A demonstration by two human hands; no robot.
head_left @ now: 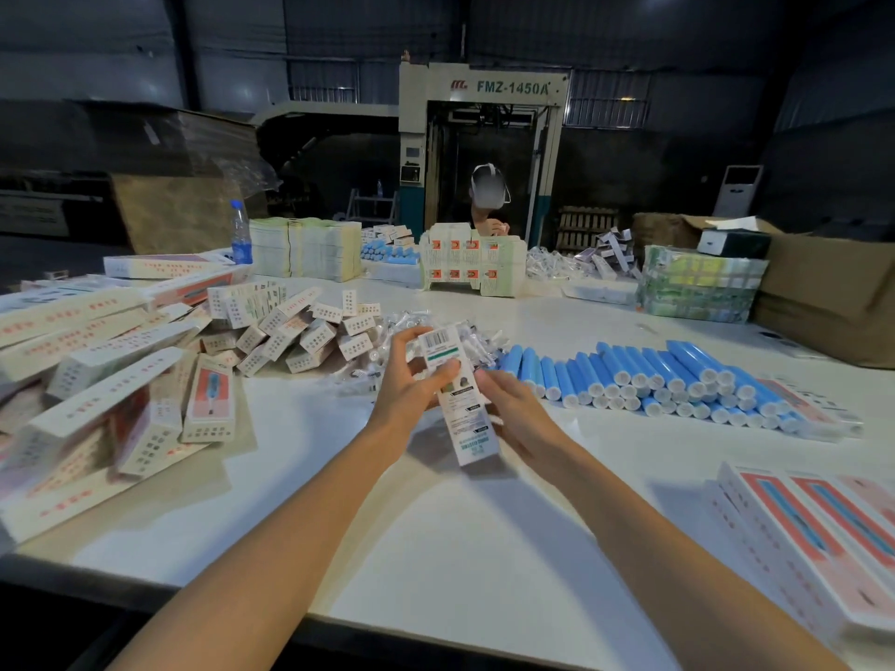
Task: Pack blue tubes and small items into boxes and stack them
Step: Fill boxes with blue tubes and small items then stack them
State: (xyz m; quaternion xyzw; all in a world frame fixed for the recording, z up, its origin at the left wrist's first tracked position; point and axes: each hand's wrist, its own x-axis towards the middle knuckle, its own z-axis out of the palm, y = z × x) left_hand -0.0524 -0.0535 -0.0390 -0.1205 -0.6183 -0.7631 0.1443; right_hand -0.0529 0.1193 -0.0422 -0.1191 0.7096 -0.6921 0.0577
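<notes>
Long white printed box (460, 399) — barcode end up, tilted, left hand (411, 380) fingers curled round it, right hand (508, 404) fingers gripping its lower side, blue tubes (649, 380) beside.

Print on the box (465, 409) I hold too blurred to read, fingertips of my right hand (516, 404) hidden behind it, clear packets (382, 351) partly covered by my left hand (407, 380), heap of boxes (97, 380) cut off at left, flat cartons (813, 540) cut off near right
</notes>
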